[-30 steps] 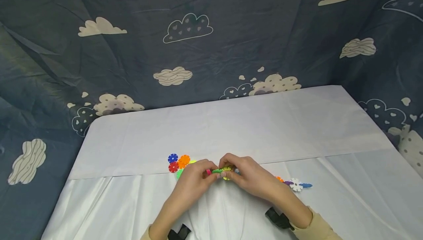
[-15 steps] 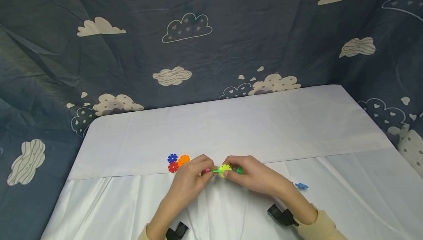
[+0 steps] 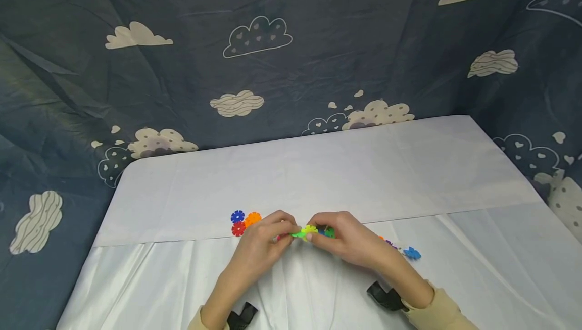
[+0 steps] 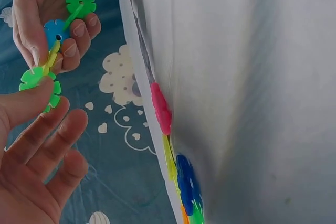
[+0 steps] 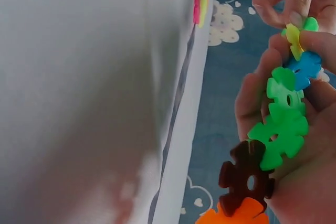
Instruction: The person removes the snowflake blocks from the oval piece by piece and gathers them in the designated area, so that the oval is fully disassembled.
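Note:
My left hand (image 3: 261,244) pinches a green flower-shaped snowflake disc (image 4: 30,78) between thumb and index finger; in the left wrist view its other fingers are spread. My right hand (image 3: 347,236) pinches the yellow disc (image 4: 53,56) beside it, and the two discs meet at their edges. From the yellow one a chain of linked discs runs back across my right palm: blue (image 5: 305,70), two green, brown (image 5: 239,174) and orange (image 5: 231,214). Past the right wrist, its far end shows a blue disc (image 3: 412,253) above or on the white cloth.
Loose discs lie to the left of my hands on the white-covered table (image 3: 318,178): blue (image 3: 237,217), red (image 3: 238,229) and orange (image 3: 253,219). A pink disc (image 4: 160,109) is near them, partly hidden in the head view. A dark cloud-patterned curtain (image 3: 254,77) hangs behind.
The chain has twisted: its blue end disc has turned from edge-on to flatter, and the white disc is now mostly hidden. Both hands have shifted slightly, still together at the green and yellow discs.

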Motion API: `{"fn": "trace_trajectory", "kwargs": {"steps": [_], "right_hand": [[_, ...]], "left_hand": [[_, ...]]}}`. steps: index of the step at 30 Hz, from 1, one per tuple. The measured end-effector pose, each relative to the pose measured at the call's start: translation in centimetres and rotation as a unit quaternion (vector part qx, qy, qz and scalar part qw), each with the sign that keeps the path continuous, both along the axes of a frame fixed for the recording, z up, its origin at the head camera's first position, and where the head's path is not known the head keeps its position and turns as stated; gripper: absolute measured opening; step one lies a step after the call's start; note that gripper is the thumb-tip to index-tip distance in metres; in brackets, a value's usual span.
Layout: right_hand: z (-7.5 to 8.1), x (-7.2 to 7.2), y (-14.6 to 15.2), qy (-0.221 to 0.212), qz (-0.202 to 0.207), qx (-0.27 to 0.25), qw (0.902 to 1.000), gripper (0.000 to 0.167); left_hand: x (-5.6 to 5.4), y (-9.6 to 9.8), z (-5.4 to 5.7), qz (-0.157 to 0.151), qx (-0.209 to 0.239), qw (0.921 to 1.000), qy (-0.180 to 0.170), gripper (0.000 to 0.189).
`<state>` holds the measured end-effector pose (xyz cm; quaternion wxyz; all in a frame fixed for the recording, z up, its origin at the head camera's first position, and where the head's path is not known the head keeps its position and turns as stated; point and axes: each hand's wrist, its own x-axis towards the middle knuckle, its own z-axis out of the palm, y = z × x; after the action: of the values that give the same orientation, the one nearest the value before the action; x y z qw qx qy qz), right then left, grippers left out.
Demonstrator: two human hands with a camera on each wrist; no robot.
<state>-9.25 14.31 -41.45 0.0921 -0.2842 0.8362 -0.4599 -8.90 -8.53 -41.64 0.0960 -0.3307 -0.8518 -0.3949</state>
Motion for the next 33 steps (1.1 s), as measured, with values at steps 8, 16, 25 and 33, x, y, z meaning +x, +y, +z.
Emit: {"fn": "trace_trajectory", "kwargs": {"steps": [8,16,25,33], "right_hand": [[-0.17,0.04,-0.37,0.048,-0.012,-0.001,0.9988,0.004],[-0.21,0.13,-0.50,0.046,-0.019,0.004,0.9987,0.009],[-0.27,0.25,-0.84,0.055,-0.046,0.001,0.9974,0.007],[-0.29,0.15,-0.88,0.044,-0.053,0.015,0.9975,0.006]], "left_hand": [[-0.22,0.03,-0.13,0.008,0.014,0.9998,0.013,0.024],[-0.24,0.01,-0.24,0.007,0.008,0.9997,0.023,0.024],[-0.22,-0.05,-0.13,0.016,-0.001,0.9997,0.017,0.026],[-0.23,-0.28,0.04,0.054,-0.025,0.9952,-0.077,0.014]]}}
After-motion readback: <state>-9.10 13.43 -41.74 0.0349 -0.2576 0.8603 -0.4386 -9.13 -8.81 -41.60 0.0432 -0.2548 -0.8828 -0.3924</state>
